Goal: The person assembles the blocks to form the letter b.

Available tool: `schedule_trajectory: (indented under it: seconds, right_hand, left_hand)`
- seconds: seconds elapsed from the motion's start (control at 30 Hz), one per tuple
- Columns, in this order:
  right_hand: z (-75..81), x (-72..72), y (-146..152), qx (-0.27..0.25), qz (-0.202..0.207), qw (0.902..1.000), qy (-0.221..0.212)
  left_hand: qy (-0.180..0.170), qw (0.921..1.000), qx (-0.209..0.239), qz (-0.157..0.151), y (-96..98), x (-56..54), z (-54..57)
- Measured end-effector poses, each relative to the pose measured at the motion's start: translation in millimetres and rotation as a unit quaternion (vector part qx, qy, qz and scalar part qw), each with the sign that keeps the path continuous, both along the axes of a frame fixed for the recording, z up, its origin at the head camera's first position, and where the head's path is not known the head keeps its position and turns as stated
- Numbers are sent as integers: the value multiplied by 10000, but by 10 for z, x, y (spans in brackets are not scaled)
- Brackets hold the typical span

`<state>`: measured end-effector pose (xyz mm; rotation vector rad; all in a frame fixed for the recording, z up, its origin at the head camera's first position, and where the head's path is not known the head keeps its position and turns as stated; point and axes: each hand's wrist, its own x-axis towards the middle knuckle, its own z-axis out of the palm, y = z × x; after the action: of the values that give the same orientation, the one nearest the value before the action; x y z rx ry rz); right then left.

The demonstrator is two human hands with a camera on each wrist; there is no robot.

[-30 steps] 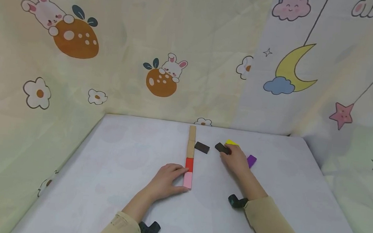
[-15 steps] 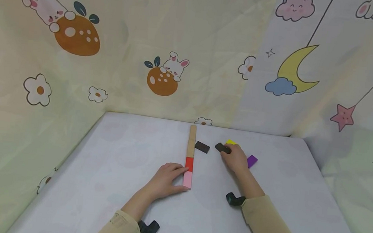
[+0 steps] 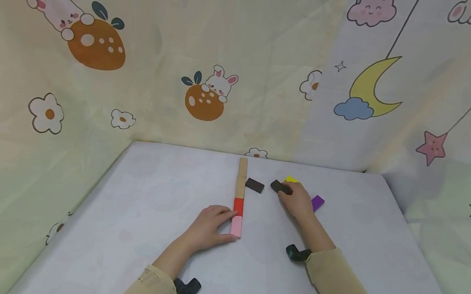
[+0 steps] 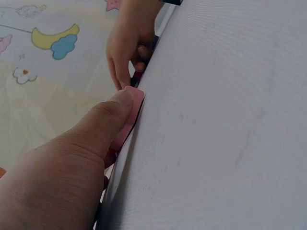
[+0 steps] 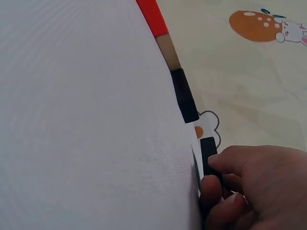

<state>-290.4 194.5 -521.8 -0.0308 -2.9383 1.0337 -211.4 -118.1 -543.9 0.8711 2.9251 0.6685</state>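
Observation:
A straight row of flat blocks lies on the table, with a pink block [image 3: 236, 227] nearest me, then a red block [image 3: 238, 205] and tan blocks [image 3: 242, 178] behind. My left hand [image 3: 209, 229] holds the pink block, thumb at its near end and index fingertip by the red block's edge. In the left wrist view the thumb presses on the pink block [image 4: 136, 98]. To the right, my right hand [image 3: 298, 201] pinches a dark block [image 3: 279, 187] between thumb and fingers, also seen as a black block [image 5: 207, 148] in the right wrist view.
A second dark block [image 3: 255, 185] lies slanted just right of the tan blocks. A yellow block [image 3: 290, 179] shows partly behind the right hand, and a purple block [image 3: 318, 203] beside it. A patterned cloth wall [image 3: 160, 89] rises behind the white table [image 3: 153, 172].
The head view has shifted slightly. Both hands keep their places on the pink and dark blocks, with no clear movement of any block.

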Motion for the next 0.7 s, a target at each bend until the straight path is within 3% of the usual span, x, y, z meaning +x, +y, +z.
schedule_trajectory:
  seconds: [0.43,0.7]
  right_hand:
    - [14,148,-18,-70,413,9991,19]
    - [-5,158,-50,-30,535,9986,-14]
  left_hand:
    - [50,10000,80,-7,2,7,6]
    - [-8,9999,134,-30,-2,2,7]
